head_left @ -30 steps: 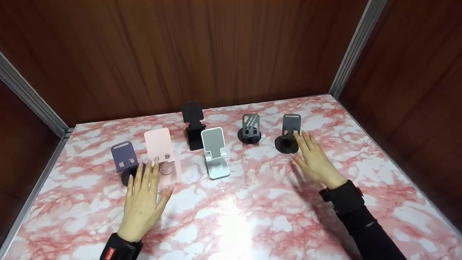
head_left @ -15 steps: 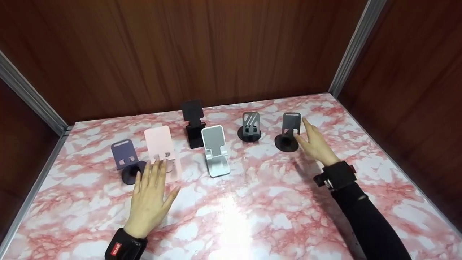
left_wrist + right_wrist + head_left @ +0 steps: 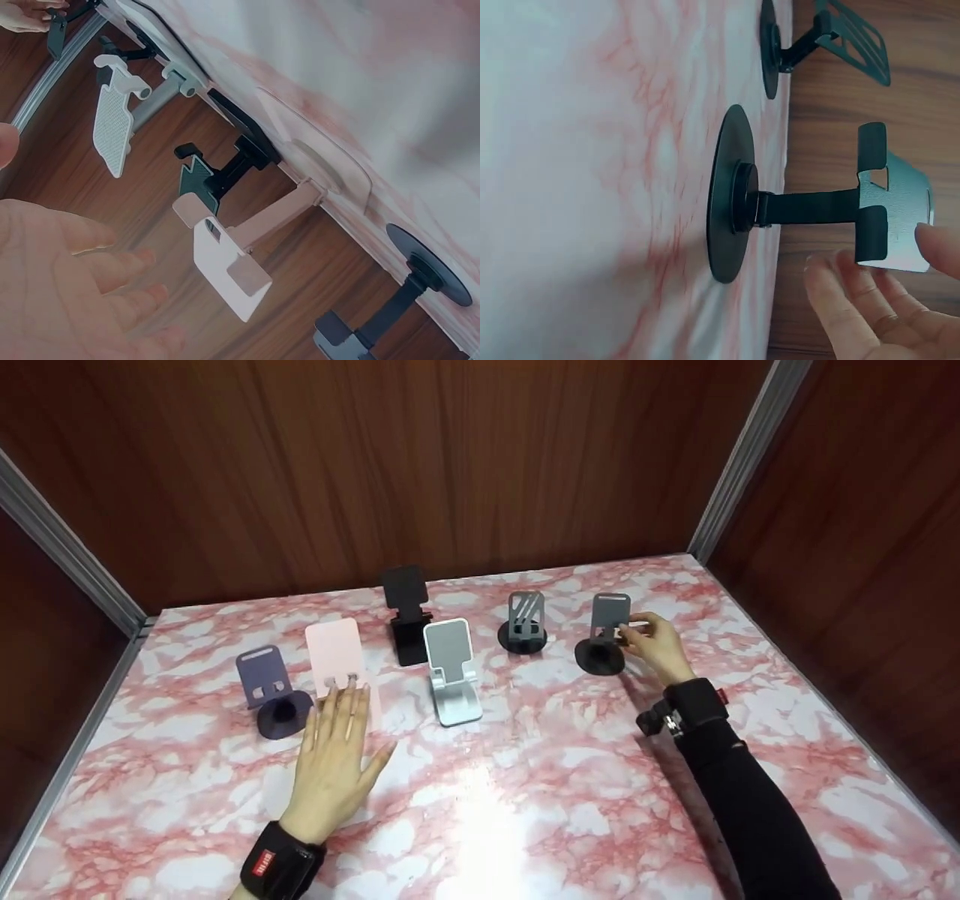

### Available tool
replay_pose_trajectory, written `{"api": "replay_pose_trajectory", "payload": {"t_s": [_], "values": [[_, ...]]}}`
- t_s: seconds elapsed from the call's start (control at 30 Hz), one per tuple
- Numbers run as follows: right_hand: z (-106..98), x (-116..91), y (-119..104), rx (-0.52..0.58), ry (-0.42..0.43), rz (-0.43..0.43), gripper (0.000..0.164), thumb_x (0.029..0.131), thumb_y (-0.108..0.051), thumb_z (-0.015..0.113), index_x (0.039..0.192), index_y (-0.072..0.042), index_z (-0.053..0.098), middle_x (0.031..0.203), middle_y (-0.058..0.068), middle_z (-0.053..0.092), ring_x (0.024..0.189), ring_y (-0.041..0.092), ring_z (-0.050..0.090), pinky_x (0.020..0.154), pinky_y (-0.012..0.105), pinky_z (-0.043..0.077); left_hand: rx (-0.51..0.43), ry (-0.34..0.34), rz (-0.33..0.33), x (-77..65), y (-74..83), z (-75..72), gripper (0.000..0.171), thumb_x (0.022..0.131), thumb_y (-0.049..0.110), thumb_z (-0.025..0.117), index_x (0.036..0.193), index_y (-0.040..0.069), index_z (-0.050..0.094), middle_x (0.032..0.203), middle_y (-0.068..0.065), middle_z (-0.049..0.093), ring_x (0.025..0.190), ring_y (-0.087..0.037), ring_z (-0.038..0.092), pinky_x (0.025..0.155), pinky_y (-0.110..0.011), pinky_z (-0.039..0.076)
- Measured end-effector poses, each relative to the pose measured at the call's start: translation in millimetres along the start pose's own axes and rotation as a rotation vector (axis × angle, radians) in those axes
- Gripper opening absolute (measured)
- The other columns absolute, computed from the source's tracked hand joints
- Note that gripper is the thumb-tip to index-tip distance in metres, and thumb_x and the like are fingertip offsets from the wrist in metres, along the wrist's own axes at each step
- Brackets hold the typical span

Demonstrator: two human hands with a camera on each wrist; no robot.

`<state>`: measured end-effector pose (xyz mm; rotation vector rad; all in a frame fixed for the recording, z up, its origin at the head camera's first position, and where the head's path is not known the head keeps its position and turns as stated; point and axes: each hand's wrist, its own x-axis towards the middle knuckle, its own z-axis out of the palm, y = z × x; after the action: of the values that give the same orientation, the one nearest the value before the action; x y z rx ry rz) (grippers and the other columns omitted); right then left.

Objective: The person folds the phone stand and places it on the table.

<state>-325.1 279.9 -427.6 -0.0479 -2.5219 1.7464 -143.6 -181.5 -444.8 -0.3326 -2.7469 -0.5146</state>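
At the far right of the head view stands a dark grey phone stand (image 3: 610, 610) on a round black base. My right hand (image 3: 661, 648) pinches the right edge of its upright plate. In the right wrist view the thumb (image 3: 939, 247) overlaps the plate's face, while the other fingers (image 3: 840, 304) curl by its lower edge. My left hand (image 3: 335, 772), fingers stretched out, hovers in front of a pink phone stand (image 3: 335, 649) and hides part of its base. That hand holds nothing; the left wrist view shows its palm turned to the stands.
A purple phone stand (image 3: 262, 671) stands at the left, left of the pink one. Between pink and dark grey are a black stand (image 3: 406, 589), a white stand (image 3: 448, 649) and a grey slotted stand (image 3: 526, 616). Wood-grain walls (image 3: 480, 472) enclose the marbled table (image 3: 555, 810).
My right hand's fingers, spread a second ago, have closed in on the dark grey stand's right edge. My left hand has drifted right, from before the purple stand to before the pink one.
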Motion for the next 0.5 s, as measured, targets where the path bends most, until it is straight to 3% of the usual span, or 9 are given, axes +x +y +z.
{"api": "replay_pose_trajectory", "payload": {"t_s": [0.07, 0.13, 0.5], "values": [[-0.4, 3.3, 1.8, 0.075, -0.012, 0.030, 0.044, 0.110, -0.009, 0.058, 0.143, 0.018, 0.048, 0.088, -0.007, 0.071, 0.077, -0.007, 0.067, 0.076, 0.009, 0.062, -0.004, 0.000, 0.005, 0.7, 0.7, 0.6, 0.078, 0.106, 0.036, 0.063, 0.167, -0.003, 0.033, 0.175, -0.028, 0.034, 0.163, -0.050, 0.031, 0.135, -0.070, 0.023], [-0.6, 6.2, 3.2, 0.139, -0.019, 0.063, 0.038, 0.110, -0.008, 0.058, 0.139, 0.016, 0.051, 0.079, -0.014, 0.067, 0.074, -0.006, 0.067, 0.075, 0.011, 0.063, -0.004, -0.004, 0.007, 1.0, 1.3, 1.6, 0.078, 0.106, 0.036, 0.063, 0.167, -0.003, 0.034, 0.174, -0.028, 0.035, 0.163, -0.050, 0.031, 0.135, -0.070, 0.024], [1.8, 13.2, 5.1, 0.260, -0.036, 0.128, 0.029, 0.108, -0.004, 0.061, 0.129, 0.016, 0.061, 0.080, -0.009, 0.068, 0.075, 0.000, 0.069, 0.080, 0.018, 0.067, -0.018, -0.049, 0.036, 6.6, 9.7, 12.2, 0.076, 0.107, 0.037, 0.061, 0.165, -0.005, 0.037, 0.174, -0.029, 0.035, 0.163, -0.052, 0.031, 0.135, -0.070, 0.024]]}}
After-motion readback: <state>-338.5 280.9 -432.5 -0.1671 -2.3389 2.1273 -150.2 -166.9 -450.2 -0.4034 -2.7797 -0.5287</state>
